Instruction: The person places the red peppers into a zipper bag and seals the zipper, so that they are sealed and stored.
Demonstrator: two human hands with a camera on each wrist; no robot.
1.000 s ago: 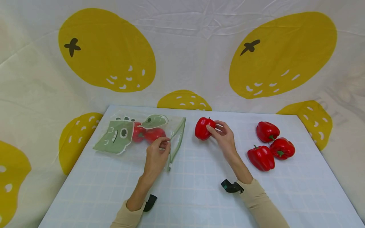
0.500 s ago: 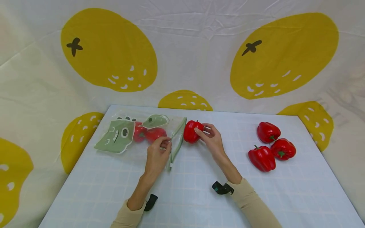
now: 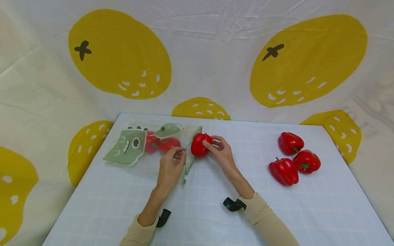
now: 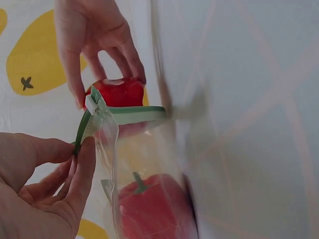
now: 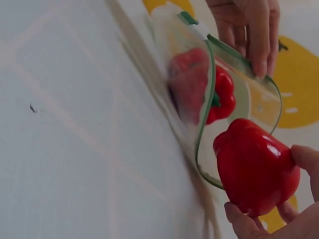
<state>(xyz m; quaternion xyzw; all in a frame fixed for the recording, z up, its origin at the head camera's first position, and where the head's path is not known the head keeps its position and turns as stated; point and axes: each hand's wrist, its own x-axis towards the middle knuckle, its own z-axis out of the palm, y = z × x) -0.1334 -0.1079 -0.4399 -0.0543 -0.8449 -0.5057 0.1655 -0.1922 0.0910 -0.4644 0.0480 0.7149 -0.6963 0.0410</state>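
Note:
My left hand (image 3: 170,169) pinches the upper edge of a clear zip bag (image 4: 112,144) with a green rim and a green cartoon print, holding its mouth apart. Two red bell peppers (image 3: 167,145) lie inside the bag. In my right hand (image 3: 222,152) is another red bell pepper (image 5: 256,167), gripped between thumb and fingers right at the bag's open mouth. In the left wrist view this held pepper (image 4: 124,92) shows just behind the green rim.
Three more red bell peppers (image 3: 284,171) sit grouped on the right side of the white table (image 3: 209,212). A pale cloth with large yellow fruit prints (image 3: 120,54) hangs behind the table.
My right hand has carried its bell pepper leftward, from right of the bag up to the bag's mouth. My left hand keeps its pinch on the bag's edge.

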